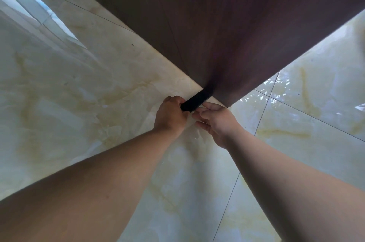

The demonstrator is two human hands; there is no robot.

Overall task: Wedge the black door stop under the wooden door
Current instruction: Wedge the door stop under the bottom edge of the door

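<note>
The dark brown wooden door [227, 30] fills the upper middle of the view, its bottom edge just above the floor. The black door stop [195, 100] lies on the tiles with its far end under the door's bottom edge, close to the door's free corner. My left hand [170, 115] grips the stop's near end from the left. My right hand [214, 121] touches the same end from the right with its fingertips. The part of the stop under the door is hidden.
Glossy cream marble-look floor tiles [83, 91] with thin dark grout lines run on both sides of the door. Bright window reflections show on the floor at the upper left and at the right.
</note>
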